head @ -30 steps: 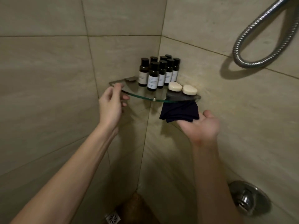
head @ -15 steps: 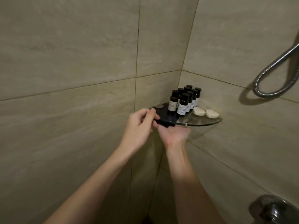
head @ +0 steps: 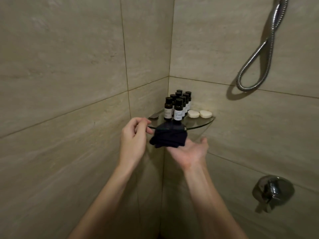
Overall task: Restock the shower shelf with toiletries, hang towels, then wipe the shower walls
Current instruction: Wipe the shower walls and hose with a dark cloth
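Observation:
A glass corner shelf [head: 198, 122] carries several small dark bottles [head: 178, 111] with white labels and two white soap bars [head: 193, 113] to their right. My right hand [head: 188, 152] lies palm up just below the shelf's front edge. A folded dark cloth [head: 168, 138] rests on its straight fingers and touches the underside of the glass. My left hand [head: 134, 135] is at the shelf's left front rim, with its curled fingers and thumb pinching the edge.
Beige tiled walls [head: 69, 75] meet in the corner behind the shelf. A metal shower hose [head: 255, 57] loops down on the right wall, and a chrome mixer valve [head: 272, 190] sits lower right.
My right hand with the cloth went left under the shelf, up to my left hand, and has come back towards the middle. The view has swung right again.

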